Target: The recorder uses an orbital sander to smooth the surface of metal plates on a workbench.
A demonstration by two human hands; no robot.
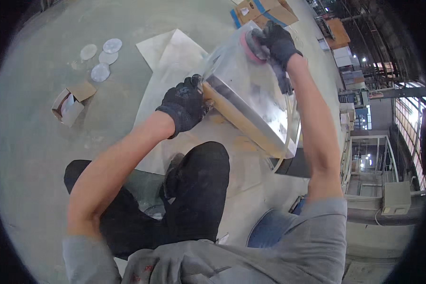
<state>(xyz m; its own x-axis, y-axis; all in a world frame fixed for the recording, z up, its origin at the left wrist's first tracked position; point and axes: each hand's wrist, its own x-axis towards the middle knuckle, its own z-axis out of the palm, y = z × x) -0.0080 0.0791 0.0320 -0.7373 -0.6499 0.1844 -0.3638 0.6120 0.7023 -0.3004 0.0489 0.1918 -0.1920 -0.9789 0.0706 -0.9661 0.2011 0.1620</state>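
Note:
A shiny sheet-metal box (262, 94) lies in front of me, its long side smeared with brownish dust. My right hand (279, 43), in a black glove, is closed around a dark air sander (256, 42) with a pink pad edge. That pad rests against the box's upper face near its far end. A pale hose (288, 130) runs back from the sander along the box's right side. With the other black glove, my left hand (187, 102) grips the box at its near left corner. Some of its fingers are hidden by the edge.
White sheets (168, 59) lie under and beside the box. Several round sanding discs (100, 72) and a small opened carton (71, 111) are on the floor at left. Behind the box stands a cardboard box (265, 12). My bent legs (199, 189) are close in front.

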